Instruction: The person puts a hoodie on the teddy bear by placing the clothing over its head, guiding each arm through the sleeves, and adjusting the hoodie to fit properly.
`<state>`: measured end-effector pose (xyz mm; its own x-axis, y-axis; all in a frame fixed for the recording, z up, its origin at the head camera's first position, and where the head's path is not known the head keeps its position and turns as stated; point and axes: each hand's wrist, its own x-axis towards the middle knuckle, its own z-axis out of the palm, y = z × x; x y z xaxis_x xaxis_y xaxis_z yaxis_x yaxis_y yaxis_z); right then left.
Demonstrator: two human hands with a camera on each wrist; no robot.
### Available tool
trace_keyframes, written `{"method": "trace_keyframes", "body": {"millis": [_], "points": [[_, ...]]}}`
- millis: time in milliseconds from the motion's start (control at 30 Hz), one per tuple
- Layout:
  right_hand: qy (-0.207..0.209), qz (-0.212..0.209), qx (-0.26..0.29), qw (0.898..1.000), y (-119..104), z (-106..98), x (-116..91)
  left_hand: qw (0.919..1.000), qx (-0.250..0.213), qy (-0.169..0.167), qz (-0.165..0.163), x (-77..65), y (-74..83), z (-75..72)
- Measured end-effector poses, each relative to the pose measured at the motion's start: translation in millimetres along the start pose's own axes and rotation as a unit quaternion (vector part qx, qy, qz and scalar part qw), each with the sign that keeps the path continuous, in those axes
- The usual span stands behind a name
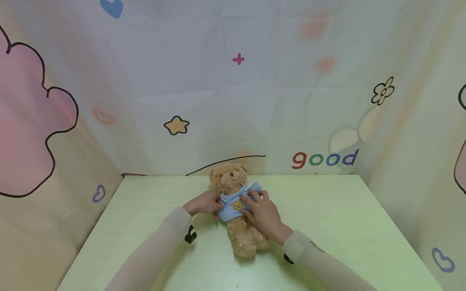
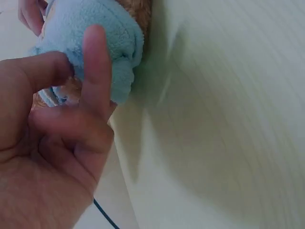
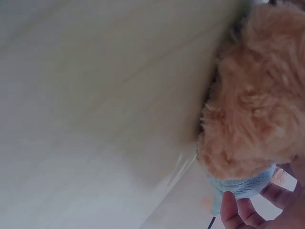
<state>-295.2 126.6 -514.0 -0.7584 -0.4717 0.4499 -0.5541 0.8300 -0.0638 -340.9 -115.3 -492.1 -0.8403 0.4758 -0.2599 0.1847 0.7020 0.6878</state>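
Note:
A brown teddy bear (image 1: 244,242) lies on its back on the table, head away from me and legs toward me. It wears a light blue shirt (image 1: 229,212) with a yellow bear face on the chest. My left hand (image 1: 205,203) pinches the shirt at the bear's left-hand side in the head view. Close up in the left wrist view, thumb and index finger (image 2: 96,67) meet the blue sleeve (image 2: 121,78), brown fur showing between them. Across the chest, my right hand (image 1: 265,214) grips the shirt's other side, where a sleeve sticks up. Furry legs (image 3: 257,95) fill much of the right wrist view.
The pale green table (image 1: 327,226) extends to both sides of the bear. A printed cloth backdrop (image 1: 204,81) rises behind its far edge, and patterned side curtains (image 1: 411,161) flank it. Black wrist devices (image 1: 190,234) sit under both sleeves.

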Motion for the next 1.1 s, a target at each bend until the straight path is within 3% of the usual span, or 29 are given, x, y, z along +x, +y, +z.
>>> {"method": "trace_keyframes", "body": {"millis": [133, 233, 333, 433, 600, 700, 767, 800, 867, 967, 1033, 1067, 1100], "points": [[0.0, 0.013, -0.003, 1.0, 0, 1, -1, 0.9991, -0.042, -0.002, 0.012, -1.6, -4.9, 0.5], [-0.002, 0.018, -0.008, 1.0, 0, 2, -1, 0.9938, -0.111, -0.004, -0.01, -2.3, -12.1, 1.8], [-0.006, 0.019, -0.012, 1.0, -2, 3, -2, 0.9836, -0.174, -0.024, -0.043, -3.3, -15.9, 3.8], [-0.002, 0.02, -0.009, 1.0, -4, 2, -3, 0.9777, -0.201, -0.029, -0.054, -2.5, -14.6, 6.6], [0.016, 0.01, -0.01, 1.0, -5, 0, -5, 0.9763, -0.211, -0.026, -0.04, 0.5, -10.4, 12.4], [0.015, 0.005, -0.02, 1.0, -5, -1, -6, 0.9891, -0.146, -0.017, -0.006, 0.7, -7.9, 14.6], [0.006, 0.004, -0.023, 1.0, -5, -3, -5, 0.9986, -0.048, 0.0, 0.023, -1.1, -4.7, 14.2], [0.0, 0.004, -0.021, 1.0, -5, -4, -4, 0.9995, 0.008, 0.01, 0.03, -2.5, -2.9, 13.3], [-0.019, 0.01, -0.015, 1.0, -5, -5, -2, 0.9914, 0.121, 0.029, 0.041, -5.7, 0.9, 11.0], [-0.048, 0.024, -0.006, 0.999, -5, -7, 2, 0.967, 0.246, 0.044, 0.052, -7.4, 2.5, 8.7], [-0.058, 0.032, -0.002, 0.998, -4, -8, 4, 0.9576, 0.273, 0.066, 0.067, -6.6, 1.6, 7.1], [-0.058, 0.033, -0.002, 0.998, -3, -9, 4, 0.9563, 0.273, 0.075, 0.073, -5.7, 0.2, 6.3], [-0.057, 0.033, -0.002, 0.998, -3, -10, 5, 0.9611, 0.254, 0.079, 0.076, -4.7, -1.5, 5.2]]}}
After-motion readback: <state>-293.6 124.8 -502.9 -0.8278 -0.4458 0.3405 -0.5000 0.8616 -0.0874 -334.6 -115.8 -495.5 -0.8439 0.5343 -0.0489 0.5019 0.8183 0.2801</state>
